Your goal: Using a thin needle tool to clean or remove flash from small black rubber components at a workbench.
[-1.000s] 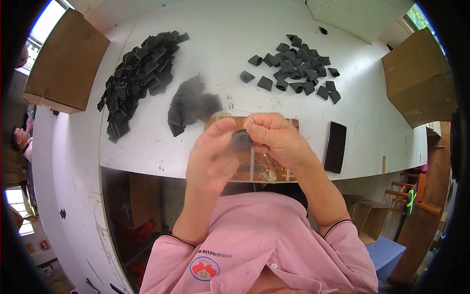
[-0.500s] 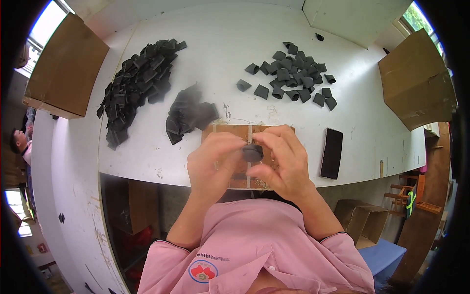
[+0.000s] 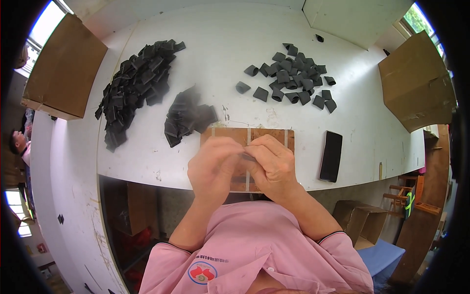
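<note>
A small dark piece [image 3: 249, 157] is held over a brown board [image 3: 230, 133], pinched between the fingertips of both hands and mostly hidden by them. The left hand [image 3: 214, 162] is slightly blurred, its fingers curled inward and brought together at the piece; by the right hand [image 3: 272, 164] the piece is gripped from the other side, with thumb and forefinger nearly meeting and the remaining fingers folded. The board, crossed by pale strips, is laid near the front edge of a white table [image 3: 220, 54]. Just beyond its left corner a small heap of flat black pieces [image 3: 187, 120] is gathered, and farther left a larger, long black heap [image 3: 139, 81] is spread. Toward the far right, black tube-like pieces [image 3: 293, 74] are loosely scattered. A dark phone [image 3: 331, 157] is laid to the right of the board. The table is flanked by a left cardboard box [image 3: 68, 63] and a right cardboard box [image 3: 416, 81]. At the far left edge, another person [image 3: 20, 143] is partly seen.
</note>
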Action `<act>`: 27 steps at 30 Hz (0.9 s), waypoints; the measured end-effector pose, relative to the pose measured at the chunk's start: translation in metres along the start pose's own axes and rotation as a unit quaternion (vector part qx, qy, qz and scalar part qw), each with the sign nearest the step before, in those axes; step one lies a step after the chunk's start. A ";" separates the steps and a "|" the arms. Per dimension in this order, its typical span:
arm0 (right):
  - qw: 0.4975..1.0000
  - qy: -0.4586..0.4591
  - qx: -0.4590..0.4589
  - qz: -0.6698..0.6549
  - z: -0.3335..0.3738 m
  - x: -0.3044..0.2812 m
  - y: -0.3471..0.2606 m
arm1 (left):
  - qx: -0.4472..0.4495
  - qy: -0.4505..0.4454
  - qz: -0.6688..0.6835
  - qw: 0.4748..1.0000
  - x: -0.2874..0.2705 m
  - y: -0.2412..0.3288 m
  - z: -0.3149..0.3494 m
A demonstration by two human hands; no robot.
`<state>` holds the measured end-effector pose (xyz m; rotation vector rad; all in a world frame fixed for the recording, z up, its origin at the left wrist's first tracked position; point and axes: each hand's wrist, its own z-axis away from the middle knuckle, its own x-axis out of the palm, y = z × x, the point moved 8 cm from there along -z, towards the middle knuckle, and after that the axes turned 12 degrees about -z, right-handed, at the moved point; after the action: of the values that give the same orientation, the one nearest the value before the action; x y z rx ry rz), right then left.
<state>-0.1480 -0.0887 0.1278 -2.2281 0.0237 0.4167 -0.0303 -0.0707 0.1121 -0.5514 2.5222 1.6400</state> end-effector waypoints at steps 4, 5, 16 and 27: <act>0.985 -0.076 0.128 -0.085 -0.010 -0.002 -0.002 | 0.041 -0.004 -0.017 0.999 -0.004 0.001 -0.009; 0.985 -0.078 0.128 -0.086 -0.010 -0.001 0.000 | 0.060 -0.001 -0.020 0.998 -0.006 0.003 -0.011; 0.998 -0.011 -0.033 0.048 0.006 0.002 0.000 | 0.038 -0.006 0.039 0.999 0.004 0.007 -0.006; 0.999 -0.040 0.016 -0.008 -0.013 -0.002 -0.014 | -0.148 0.031 0.450 0.880 0.005 -0.032 0.010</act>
<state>-0.1433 -0.0897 0.1469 -2.1766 -0.0285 0.4925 -0.0256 -0.0745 0.0784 0.7178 2.7587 2.2977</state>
